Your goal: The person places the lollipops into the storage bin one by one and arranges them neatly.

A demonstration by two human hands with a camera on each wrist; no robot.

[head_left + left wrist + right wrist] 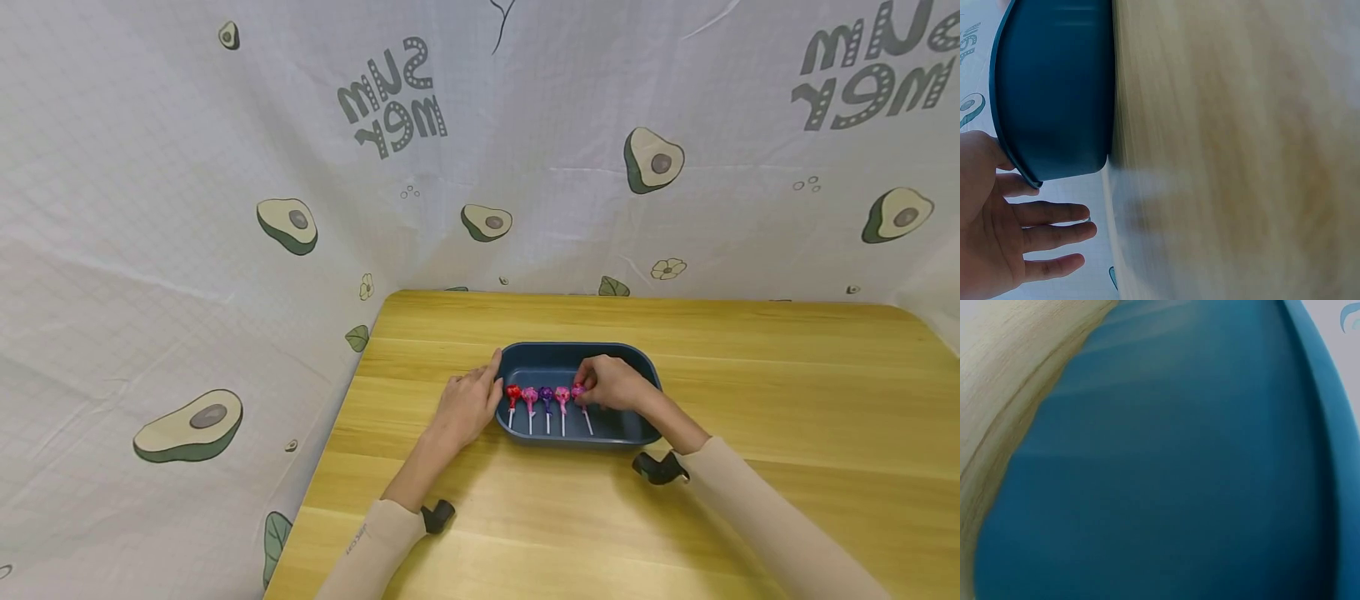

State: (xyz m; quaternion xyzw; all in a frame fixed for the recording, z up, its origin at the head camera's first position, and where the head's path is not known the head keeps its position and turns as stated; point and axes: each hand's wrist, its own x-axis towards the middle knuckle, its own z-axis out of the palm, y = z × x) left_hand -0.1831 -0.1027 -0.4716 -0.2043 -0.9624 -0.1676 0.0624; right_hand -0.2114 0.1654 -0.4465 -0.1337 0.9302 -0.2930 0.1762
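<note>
A dark blue oval-cornered tray (577, 353) sits on the table. Inside it several wrapped lollipops lie in a row, sticks toward the near side: a red lollipop (513, 392) at the left, then pink ones and a purple lollipop (546, 396). My right hand (615, 383) reaches in over the right side and pinches the head of the rightmost pink lollipop (588, 421), whose stick slants. At the left end, my left hand (467, 402) holds the tray's rim between thumb and index finger; its other fingers (1054, 239) stretch out beside the outer wall.
The wooden table (787, 392) extends to both sides of the tray. A white curtain (555, 125) printed with avocados hangs along the back and left. Black wrist cameras sit at both cuffs, the right camera (658, 468) close to the tray's near right corner.
</note>
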